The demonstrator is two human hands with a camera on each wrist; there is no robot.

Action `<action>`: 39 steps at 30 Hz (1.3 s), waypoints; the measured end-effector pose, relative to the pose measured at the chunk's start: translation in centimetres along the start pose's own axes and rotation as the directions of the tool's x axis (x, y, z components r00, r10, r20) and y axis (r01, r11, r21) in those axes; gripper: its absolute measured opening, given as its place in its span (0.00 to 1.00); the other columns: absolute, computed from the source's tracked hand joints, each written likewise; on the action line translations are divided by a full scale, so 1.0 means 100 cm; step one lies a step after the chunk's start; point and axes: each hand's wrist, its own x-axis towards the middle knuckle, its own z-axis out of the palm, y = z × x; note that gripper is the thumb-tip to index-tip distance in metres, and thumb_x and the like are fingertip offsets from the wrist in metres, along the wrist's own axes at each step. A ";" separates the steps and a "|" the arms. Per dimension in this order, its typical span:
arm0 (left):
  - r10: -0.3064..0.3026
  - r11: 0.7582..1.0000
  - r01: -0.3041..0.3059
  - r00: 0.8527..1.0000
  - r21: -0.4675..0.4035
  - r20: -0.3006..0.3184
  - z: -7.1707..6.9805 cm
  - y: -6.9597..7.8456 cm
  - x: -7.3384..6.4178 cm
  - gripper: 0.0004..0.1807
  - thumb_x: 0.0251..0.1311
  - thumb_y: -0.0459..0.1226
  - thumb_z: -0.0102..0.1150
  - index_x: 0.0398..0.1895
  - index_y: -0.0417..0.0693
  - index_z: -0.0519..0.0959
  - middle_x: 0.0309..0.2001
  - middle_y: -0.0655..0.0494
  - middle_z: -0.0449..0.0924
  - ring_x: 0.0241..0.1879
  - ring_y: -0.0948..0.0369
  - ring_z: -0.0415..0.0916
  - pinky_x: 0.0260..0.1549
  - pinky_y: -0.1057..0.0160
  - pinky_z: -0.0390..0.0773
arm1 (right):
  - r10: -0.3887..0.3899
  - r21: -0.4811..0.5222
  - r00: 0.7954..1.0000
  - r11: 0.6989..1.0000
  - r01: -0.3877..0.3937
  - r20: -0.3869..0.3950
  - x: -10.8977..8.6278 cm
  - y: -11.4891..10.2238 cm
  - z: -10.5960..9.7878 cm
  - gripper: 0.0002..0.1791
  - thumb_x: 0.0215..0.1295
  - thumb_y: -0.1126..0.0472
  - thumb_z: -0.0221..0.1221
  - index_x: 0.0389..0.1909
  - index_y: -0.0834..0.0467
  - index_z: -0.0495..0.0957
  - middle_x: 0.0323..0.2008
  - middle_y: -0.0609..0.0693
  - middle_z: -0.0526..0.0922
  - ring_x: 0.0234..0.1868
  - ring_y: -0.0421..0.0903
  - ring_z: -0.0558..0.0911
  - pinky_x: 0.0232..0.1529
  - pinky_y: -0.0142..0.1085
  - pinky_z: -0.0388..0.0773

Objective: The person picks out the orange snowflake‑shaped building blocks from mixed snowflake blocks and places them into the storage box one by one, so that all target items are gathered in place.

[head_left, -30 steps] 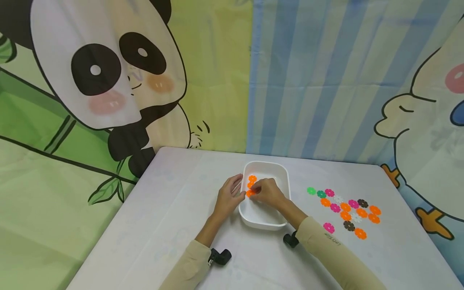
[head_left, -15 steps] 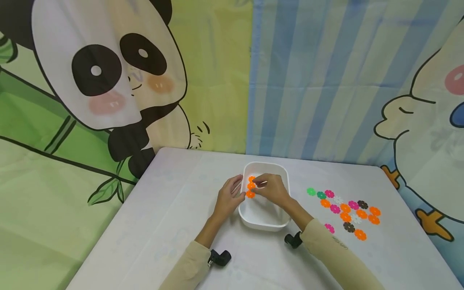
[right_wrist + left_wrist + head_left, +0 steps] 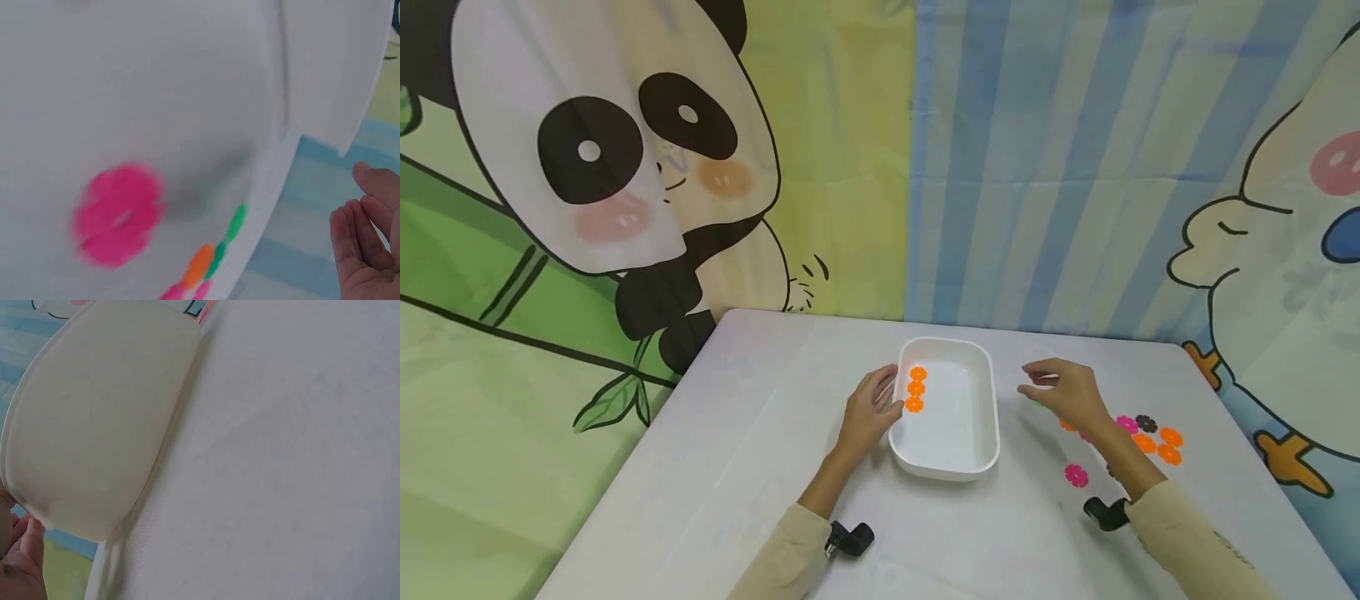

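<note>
A white rectangular plastic tray stands mid-table, with three orange notched building discs in a column along its left inner side. My left hand touches the tray's left side, its fingers fairly straight and the thumb at the rim; the left wrist view shows the tray's outer wall and part of the hand. My right hand hovers right of the tray over loose discs, thumb and fingers apart with nothing visible between them. It hides some discs. In the right wrist view a pink disc is blurred.
Several loose discs lie on the white table to the right, among them a pink disc, an orange disc and a dark brown disc. Printed cloth hangs behind the table. Each wrist wears a small black camera.
My right hand has left the orange discs in the tray and moved right, over the loose discs. My left hand stays at the tray's left side. The three orange discs remain in their column.
</note>
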 end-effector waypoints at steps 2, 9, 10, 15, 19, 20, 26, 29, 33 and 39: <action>0.005 1.000 -0.005 1.000 0.002 -0.001 0.000 0.000 0.000 0.32 0.56 0.23 0.62 0.66 0.41 0.68 0.63 0.51 0.69 0.66 0.58 0.67 0.59 0.67 0.71 | 0.033 -0.025 0.999 0.999 -0.032 0.016 -0.010 0.013 -0.007 0.23 0.55 0.59 0.72 0.50 0.63 0.82 0.47 0.60 0.84 0.45 0.58 0.85 0.39 0.45 0.86; 0.014 1.000 -0.014 1.000 -0.002 0.005 0.000 0.000 0.000 0.31 0.56 0.23 0.61 0.66 0.41 0.68 0.64 0.46 0.69 0.66 0.57 0.66 0.58 0.67 0.71 | 0.097 -0.112 0.994 0.989 -0.092 0.045 -0.033 0.050 -0.025 0.24 0.56 0.58 0.71 0.52 0.65 0.81 0.46 0.62 0.84 0.45 0.60 0.83 0.36 0.42 0.86; 0.015 1.000 -0.015 1.000 -0.006 0.008 0.000 0.000 0.000 0.31 0.57 0.23 0.61 0.66 0.40 0.68 0.64 0.45 0.68 0.66 0.57 0.66 0.59 0.67 0.71 | 0.106 -0.114 0.993 0.988 -0.100 0.047 -0.036 0.053 -0.026 0.24 0.55 0.58 0.71 0.52 0.65 0.80 0.46 0.62 0.84 0.45 0.61 0.83 0.35 0.40 0.87; 0.022 1.000 -0.022 1.000 -0.013 0.015 0.000 0.002 -0.001 0.32 0.57 0.23 0.61 0.66 0.39 0.67 0.65 0.43 0.67 0.67 0.57 0.65 0.59 0.66 0.71 | 0.108 -0.123 0.993 0.987 -0.100 0.057 -0.043 0.064 -0.027 0.25 0.53 0.60 0.72 0.50 0.67 0.81 0.44 0.63 0.84 0.43 0.62 0.83 0.29 0.33 0.85; 0.022 1.000 -0.022 1.000 -0.013 0.013 -0.001 0.002 -0.001 0.32 0.57 0.23 0.61 0.66 0.39 0.67 0.65 0.45 0.68 0.67 0.57 0.65 0.59 0.65 0.71 | 0.127 -0.165 0.989 0.980 -0.114 0.074 -0.046 0.068 -0.026 0.25 0.53 0.59 0.73 0.50 0.67 0.81 0.42 0.61 0.84 0.42 0.58 0.83 0.32 0.34 0.86; 0.021 1.000 -0.021 1.000 -0.014 0.013 -0.001 0.002 -0.001 0.32 0.57 0.23 0.61 0.66 0.39 0.67 0.64 0.46 0.68 0.67 0.57 0.66 0.59 0.66 0.71 | 0.130 -0.174 0.988 0.978 -0.115 0.077 -0.047 0.070 -0.026 0.25 0.52 0.59 0.73 0.50 0.66 0.81 0.42 0.60 0.85 0.42 0.57 0.83 0.33 0.35 0.86; 0.035 0.999 -0.035 0.999 -0.013 0.016 -0.001 0.000 -0.001 0.32 0.57 0.23 0.61 0.66 0.38 0.67 0.64 0.45 0.68 0.67 0.54 0.65 0.60 0.64 0.71 | 0.119 -0.198 0.989 0.975 -0.099 0.091 -0.046 0.073 -0.026 0.25 0.52 0.60 0.73 0.50 0.67 0.80 0.40 0.58 0.85 0.40 0.55 0.83 0.34 0.36 0.86; 0.042 0.999 -0.041 0.999 -0.012 0.017 0.000 0.001 -0.001 0.32 0.56 0.22 0.61 0.66 0.36 0.66 0.64 0.41 0.67 0.67 0.52 0.65 0.60 0.61 0.70 | 0.125 -0.199 0.987 0.975 -0.104 0.097 -0.045 0.074 -0.027 0.24 0.53 0.61 0.72 0.50 0.67 0.80 0.39 0.57 0.85 0.39 0.54 0.83 0.31 0.33 0.85; 0.046 0.999 -0.046 0.999 -0.019 0.022 0.000 0.009 -0.002 0.32 0.56 0.20 0.59 0.66 0.31 0.65 0.65 0.34 0.65 0.67 0.47 0.64 0.61 0.55 0.69 | 0.136 -0.189 0.985 0.975 -0.114 0.109 -0.044 0.075 -0.027 0.24 0.53 0.62 0.72 0.50 0.67 0.80 0.39 0.57 0.85 0.39 0.54 0.83 0.30 0.29 0.84; 0.027 0.999 -0.025 0.998 -0.029 0.048 -0.004 0.034 -0.006 0.31 0.57 0.20 0.59 0.65 0.27 0.63 0.64 0.32 0.64 0.67 0.44 0.63 0.62 0.50 0.68 | 0.150 -0.173 0.978 0.977 -0.125 0.141 -0.040 0.076 -0.028 0.23 0.52 0.62 0.72 0.48 0.68 0.81 0.38 0.55 0.85 0.38 0.51 0.83 0.32 0.26 0.82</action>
